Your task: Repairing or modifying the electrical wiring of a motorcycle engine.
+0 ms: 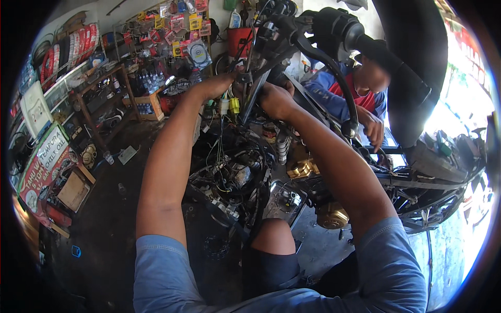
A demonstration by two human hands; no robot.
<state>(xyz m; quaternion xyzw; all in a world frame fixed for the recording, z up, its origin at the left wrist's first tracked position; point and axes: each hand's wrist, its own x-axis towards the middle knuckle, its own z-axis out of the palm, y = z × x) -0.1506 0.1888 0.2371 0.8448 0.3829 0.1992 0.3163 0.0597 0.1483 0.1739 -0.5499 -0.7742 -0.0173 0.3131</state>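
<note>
Both my arms reach forward to the front of a partly stripped motorcycle. My left hand [218, 87] is at the left side of the steering column [254, 96], its fingers hidden behind the parts there. On the column's other side my right hand [278, 100] is curled closed against the frame; what it grips is hidden. Between and below the hands hang a white connector [224, 107] and a yellow connector [234, 106]. Loose wires [223, 156] run down from them into a dark tangle of harness and parts. The handlebar grip [389, 60] rises at upper right.
Across the motorcycle, a co-worker's hand [372, 129] reaches down to the frame. A metal tray [274, 208] holding a metal part sits near my knee, beside a gold engine cover [332, 216]. Wooden shelving [86, 112] and a signboard [44, 167] stand left; packaged parts [177, 23] hang behind.
</note>
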